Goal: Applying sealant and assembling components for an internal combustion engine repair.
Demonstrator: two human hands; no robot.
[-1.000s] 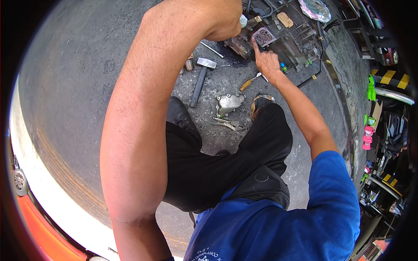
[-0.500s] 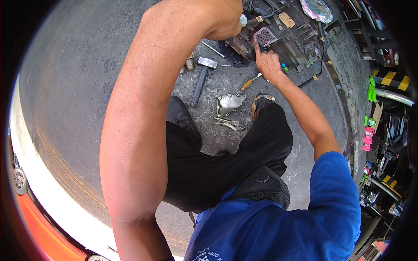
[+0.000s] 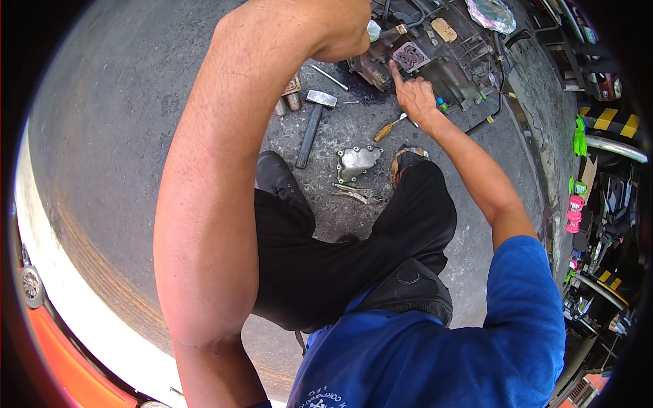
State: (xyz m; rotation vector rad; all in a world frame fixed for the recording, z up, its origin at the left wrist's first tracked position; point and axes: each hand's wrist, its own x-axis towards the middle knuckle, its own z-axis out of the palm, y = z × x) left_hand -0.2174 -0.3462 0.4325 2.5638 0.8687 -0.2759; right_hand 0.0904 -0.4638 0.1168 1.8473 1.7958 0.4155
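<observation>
My left hand [image 3: 337, 28] is high in the view, fingers curled and mostly hidden, with a pale object [image 3: 373, 30] at its edge. My right hand [image 3: 416, 98] has its index finger extended to the side of a square metal part with winding channels [image 3: 411, 56] on a greasy gearbox-like housing [image 3: 457, 81]; its other fingers are bent. Below lie a screwdriver with a yellow handle [image 3: 383, 132], a silver cover plate [image 3: 357, 162] and locking pliers [image 3: 352, 194]. A hammer [image 3: 313, 126], a metal rod [image 3: 328, 76] and metal cylinders [image 3: 294, 100] lie to the left.
My feet and bent legs are on the concrete floor [image 3: 122, 102]. A crumpled foil-like item [image 3: 491, 15] is at the housing's back. Cluttered shelving and striped bars [image 3: 607, 120] line the right side, and an orange car body [image 3: 64, 350] shows at lower left.
My left hand and forearm have shifted slightly left, showing more of the metal cylinders. My right fingertip has moved slightly left and stays by the square part.
</observation>
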